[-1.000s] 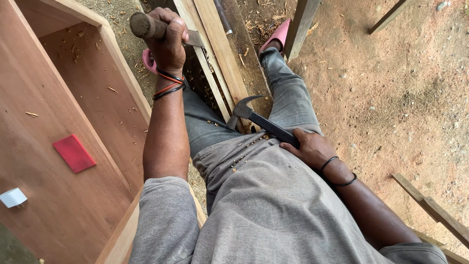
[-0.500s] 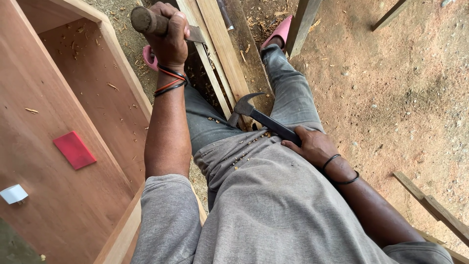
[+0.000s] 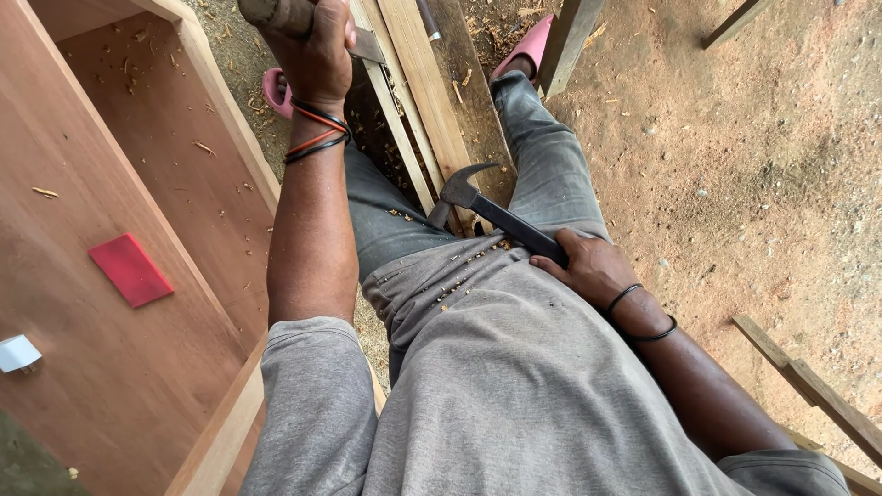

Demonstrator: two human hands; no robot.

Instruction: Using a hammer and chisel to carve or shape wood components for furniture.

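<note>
The left hand point(image 3: 317, 50) is closed around a chisel handle point(image 3: 276, 11), blade point(image 3: 367, 44) against the planks point(image 3: 418, 83). The right hand point(image 3: 593, 266) grips a dark claw hammer point(image 3: 487, 207) low over the lap — best kept square to the handle, with short, controlled blows.

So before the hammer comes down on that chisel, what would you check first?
1. Left hand gripping the wooden chisel handle: ok.
2. Right hand closed on the claw hammer: ok.
3. Chisel blade seated on the planks: cannot tell, the tip is hidden.
4. Legs clear of the blade: ok, it sits between them.
5. Hammer raised to strike: not ok, it rests on the lap.
</note>
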